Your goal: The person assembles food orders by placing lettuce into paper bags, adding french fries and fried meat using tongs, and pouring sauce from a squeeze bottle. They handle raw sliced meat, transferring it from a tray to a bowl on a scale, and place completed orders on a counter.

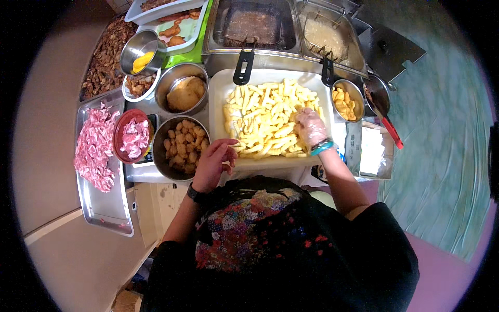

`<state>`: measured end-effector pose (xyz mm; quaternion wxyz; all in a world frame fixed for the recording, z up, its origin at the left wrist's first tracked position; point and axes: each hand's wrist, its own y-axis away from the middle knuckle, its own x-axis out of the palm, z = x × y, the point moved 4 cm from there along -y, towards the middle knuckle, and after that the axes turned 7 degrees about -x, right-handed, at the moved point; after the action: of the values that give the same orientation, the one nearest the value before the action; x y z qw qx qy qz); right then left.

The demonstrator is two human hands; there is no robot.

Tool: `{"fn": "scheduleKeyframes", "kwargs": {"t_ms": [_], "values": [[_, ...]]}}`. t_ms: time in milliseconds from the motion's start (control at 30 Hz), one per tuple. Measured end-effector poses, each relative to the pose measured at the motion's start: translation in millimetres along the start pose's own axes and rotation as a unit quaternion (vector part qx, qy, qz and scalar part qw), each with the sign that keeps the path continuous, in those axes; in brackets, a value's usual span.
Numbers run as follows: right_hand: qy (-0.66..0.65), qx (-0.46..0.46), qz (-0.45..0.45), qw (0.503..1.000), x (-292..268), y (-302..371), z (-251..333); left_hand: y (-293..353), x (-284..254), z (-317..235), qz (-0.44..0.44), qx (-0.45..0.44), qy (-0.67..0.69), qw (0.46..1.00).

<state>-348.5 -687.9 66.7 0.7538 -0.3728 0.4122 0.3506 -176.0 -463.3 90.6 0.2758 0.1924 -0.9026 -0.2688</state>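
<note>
A large white tray (218,112) in front of me holds a spread of pale yellow french fries (270,119). My right hand (312,128), in a clear plastic glove with a teal band at the wrist, is down among the fries at the tray's right side. Its fingers curl into them, with the tips partly hidden. Bare and loosely bent, my left hand (217,162) hovers by the tray's front left corner with its fingers apart and nothing in them. Close beside it stands a steel bowl (162,169) of small light-brown battered pieces (184,140).
Two fryers with baskets (254,23) (325,36) sit behind the tray, their black handles (243,68) reaching over its rim. Raw sliced meat (96,148) lies on a metal tray at left. A bowl of nuggets (345,104) and a red-handled tool (392,133) are at right.
</note>
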Motion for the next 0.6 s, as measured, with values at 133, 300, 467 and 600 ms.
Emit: {"fn": "scheduleKeyframes", "kwargs": {"t_ms": [133, 300, 467, 600], "values": [[-0.123, 0.086, -0.084, 0.985, -19.8, 4.8, -12.3, 2.3, -3.7, 2.9, -0.002, 0.001, -0.003, 1.0], [-0.328, 0.193, -0.102, 0.919, -37.8, 4.8, -21.2, 4.1, 0.0, 1.9, 0.003, 0.003, -0.017, 1.0], [-0.381, 0.161, -0.16, 0.896, -114.3, -34.2, -8.1, -4.1, 17.2, -8.1, 0.01, 0.051, -0.141, 0.989], [-0.184, 0.107, -0.221, 0.952, -155.0, -93.3, -52.1, -55.7, 43.1, -7.7, -0.006, 0.271, -0.37, 0.889]]}}
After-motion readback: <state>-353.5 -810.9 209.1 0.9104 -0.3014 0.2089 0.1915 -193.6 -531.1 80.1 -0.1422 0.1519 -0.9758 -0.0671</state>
